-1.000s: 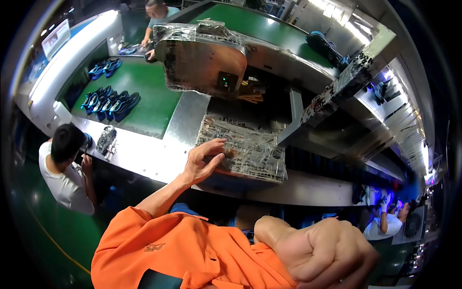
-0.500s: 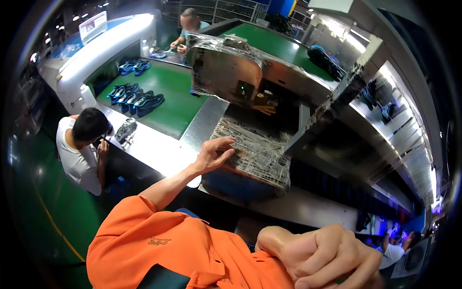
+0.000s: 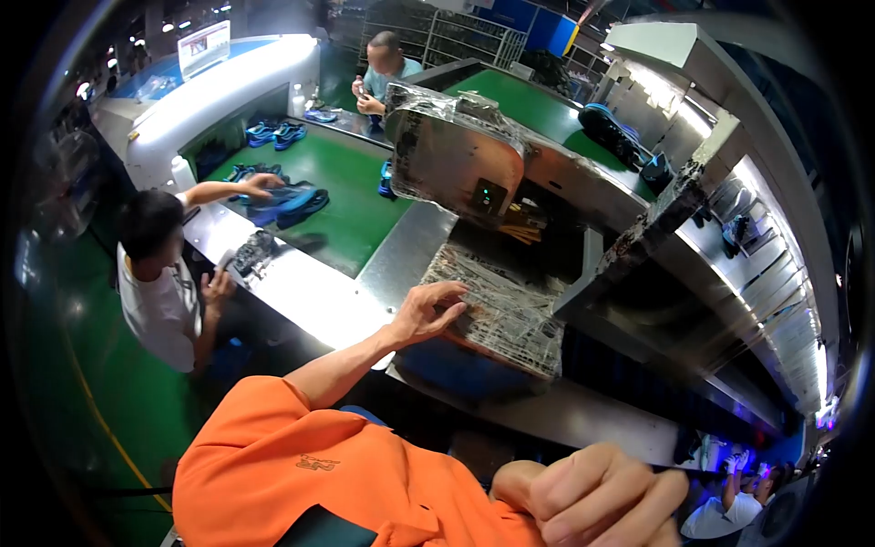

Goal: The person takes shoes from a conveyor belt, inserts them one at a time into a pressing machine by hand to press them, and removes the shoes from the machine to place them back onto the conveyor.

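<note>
My left hand (image 3: 427, 313) reaches forward over the plastic-wrapped top (image 3: 497, 314) of a worn, boxy machine part. Its thumb and fingers are apart with nothing between them; whether the fingertips touch the wrap I cannot tell. Close to the camera, in front of my orange shirt (image 3: 355, 474), my right hand (image 3: 602, 497) is curled closed. The inside of its grip is hidden. Behind my left hand stands a wrapped metal housing (image 3: 456, 159) with a small green-lit panel (image 3: 488, 194).
Dark blue shoes (image 3: 296, 208) lie on a green belt (image 3: 355, 228) at the left. A co-worker in white (image 3: 159, 292) reaches over them; another person (image 3: 387, 77) sits at the far end. A dark shoe (image 3: 609, 132) rests on the upper belt. Metal framing (image 3: 638, 246) rises at the right.
The view has shifted, so the scene sits further right. The co-worker at the left now stretches an arm over the shoes, some displaced and blurred. My left hand keeps its open pose.
</note>
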{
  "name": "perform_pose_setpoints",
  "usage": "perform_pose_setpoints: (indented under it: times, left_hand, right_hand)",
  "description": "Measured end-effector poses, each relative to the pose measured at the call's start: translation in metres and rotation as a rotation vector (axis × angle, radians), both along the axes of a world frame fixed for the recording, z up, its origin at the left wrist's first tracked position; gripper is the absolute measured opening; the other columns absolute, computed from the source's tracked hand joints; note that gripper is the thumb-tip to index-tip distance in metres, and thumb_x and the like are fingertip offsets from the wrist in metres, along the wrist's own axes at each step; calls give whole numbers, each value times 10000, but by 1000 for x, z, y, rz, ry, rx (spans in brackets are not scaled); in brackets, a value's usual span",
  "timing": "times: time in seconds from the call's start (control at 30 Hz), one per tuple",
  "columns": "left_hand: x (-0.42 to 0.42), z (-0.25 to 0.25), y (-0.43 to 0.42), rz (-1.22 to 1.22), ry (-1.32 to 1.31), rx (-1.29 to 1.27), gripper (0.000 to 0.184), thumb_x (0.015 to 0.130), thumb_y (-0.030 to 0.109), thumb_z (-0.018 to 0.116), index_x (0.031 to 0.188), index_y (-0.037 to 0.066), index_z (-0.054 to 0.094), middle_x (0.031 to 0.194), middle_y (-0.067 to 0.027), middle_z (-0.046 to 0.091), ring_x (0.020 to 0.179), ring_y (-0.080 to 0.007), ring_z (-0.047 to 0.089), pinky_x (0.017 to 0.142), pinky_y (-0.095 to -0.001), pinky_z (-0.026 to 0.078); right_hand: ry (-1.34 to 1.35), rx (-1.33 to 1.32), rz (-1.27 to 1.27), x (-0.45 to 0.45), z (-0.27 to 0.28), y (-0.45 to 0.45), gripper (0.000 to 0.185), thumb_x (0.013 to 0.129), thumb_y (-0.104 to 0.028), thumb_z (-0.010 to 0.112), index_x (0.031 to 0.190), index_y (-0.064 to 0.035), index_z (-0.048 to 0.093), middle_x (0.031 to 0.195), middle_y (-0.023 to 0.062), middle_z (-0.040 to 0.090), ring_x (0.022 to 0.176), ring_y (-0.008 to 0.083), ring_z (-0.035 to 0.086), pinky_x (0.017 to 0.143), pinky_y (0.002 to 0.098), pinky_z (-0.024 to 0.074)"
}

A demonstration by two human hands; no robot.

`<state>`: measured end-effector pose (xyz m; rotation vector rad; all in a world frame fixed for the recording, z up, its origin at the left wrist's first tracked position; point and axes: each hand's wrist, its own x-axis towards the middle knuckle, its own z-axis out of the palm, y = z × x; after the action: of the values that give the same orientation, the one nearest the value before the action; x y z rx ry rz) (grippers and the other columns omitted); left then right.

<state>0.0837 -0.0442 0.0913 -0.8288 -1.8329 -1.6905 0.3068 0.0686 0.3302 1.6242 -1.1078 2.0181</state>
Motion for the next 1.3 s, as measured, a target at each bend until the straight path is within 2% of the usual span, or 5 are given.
perform_pose_setpoints:
  times: [0.17, 0.63, 0.9, 1.13, 1.3]
  left_hand:
    - [6, 4, 1, -69, -60, 73, 246, 842, 46, 678, 1073, -16, 624, 1033, -134, 674, 872, -178, 684, 759, -283, 557]
    - [9, 24, 1, -171, -183, 79, 308, 890, 120, 647, 1159, -24, 602, 1106, -125, 660, 1006, -212, 656, 790, -301, 551]
    - [90, 115, 22, -1086, -993, 516, 452, 1015, 293, 382, 1379, 27, 361, 1400, -104, 428, 1301, -210, 420, 1065, -385, 362]
    - [-4, 151, -45, -796, 258, -45, 475, 881, 350, 599, 1151, -41, 596, 1398, -337, 362, 1328, -452, 350, 1112, -557, 162]
    - [-146, 238, -8, -448, 447, -124, 556, 819, 228, 711, 1278, -13, 511, 1302, -237, 524, 1172, -318, 557, 981, -452, 436]
  right_hand:
    - [-255, 155, -471, 52, 34, -68, 231, 839, -161, 659, 908, -42, 473, 919, 178, 502, 793, 304, 558, 746, 488, 529]
    - [76, 214, -443, 19, -29, 0, 123, 872, -177, 546, 865, -55, 565, 966, 137, 606, 891, 285, 584, 920, 456, 413]
    - [259, 666, -1360, -133, -137, 18, 191, 890, -186, 481, 840, -62, 618, 993, 115, 666, 947, 275, 598, 1020, 437, 346]
    - [39, 500, -2070, -196, -105, 145, 109, 766, 49, 589, 819, -13, 660, 1084, 134, 650, 1063, 346, 574, 953, 458, 433]
    - [-128, 601, -1892, -227, -173, 133, 120, 736, -31, 674, 853, -33, 651, 1070, 122, 652, 1013, 324, 594, 885, 421, 474]
